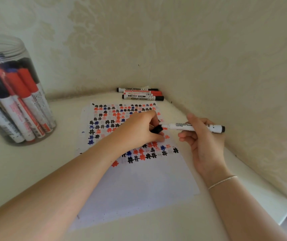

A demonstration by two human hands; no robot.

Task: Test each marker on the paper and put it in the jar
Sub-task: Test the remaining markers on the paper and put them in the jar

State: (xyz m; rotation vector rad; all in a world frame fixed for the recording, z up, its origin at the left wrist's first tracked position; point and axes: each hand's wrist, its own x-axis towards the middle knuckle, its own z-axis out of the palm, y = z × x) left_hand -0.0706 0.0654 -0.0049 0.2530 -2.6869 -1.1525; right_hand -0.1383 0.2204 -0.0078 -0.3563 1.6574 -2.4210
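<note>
left hand (139,131) pinched black cap (156,129) at tip of white barrelled marker (191,127), right hand (203,138) gripping barrel, above scribbled white paper sheet (139,185); clear plastic jar (8,94) far left

Lighting was soft, diffuse, warm-tinted, no hard shadows. Brighter patch at the lower right corner. Strong wide-angle bending at the edges. The jar (15,89) at left was blurred and stretched, with faint glare on its wall. Centre reasonably sharp; overall slightly hazy.
</note>
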